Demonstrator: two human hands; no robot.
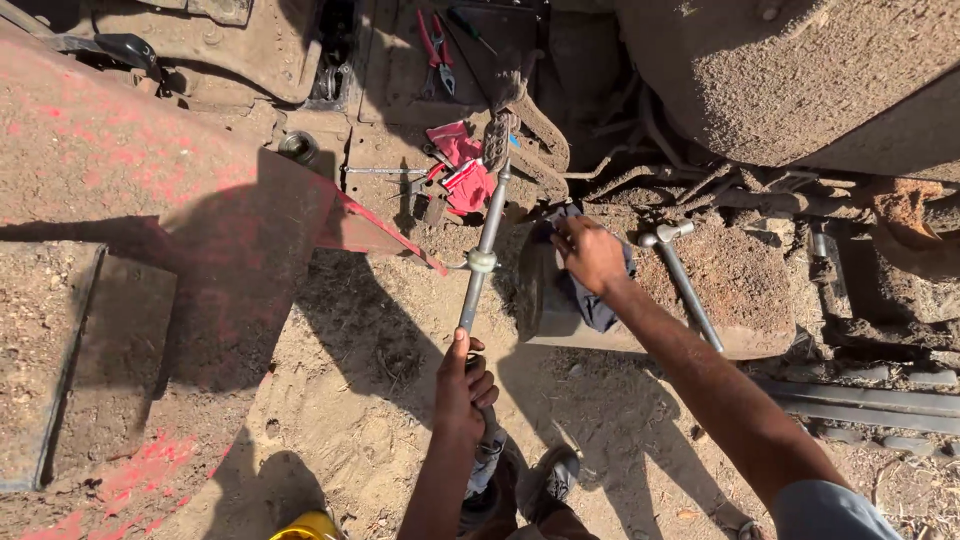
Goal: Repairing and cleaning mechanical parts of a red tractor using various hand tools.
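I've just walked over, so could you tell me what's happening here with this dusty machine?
A person stands on sandy ground beside a red, dirt-caked machine. The left hand grips a long grey metal rod that runs up toward the machine. The right hand presses a dark cloth against a dusty block. Red-handled pliers and a red rag lie farther up.

- Long metal rod (pixel 483 262): its lower end disappears inside the left hand (pixel 462 385), and its top, toward twelve o'clock, is lost in shadow.
- Dark cloth (pixel 592 300): mostly covered by the right hand (pixel 590 252).
- Yellow object (pixel 308 526) at six o'clock: cut off by the bottom edge, can't identify it.
- Pliers (pixel 437 55): too small for detail.
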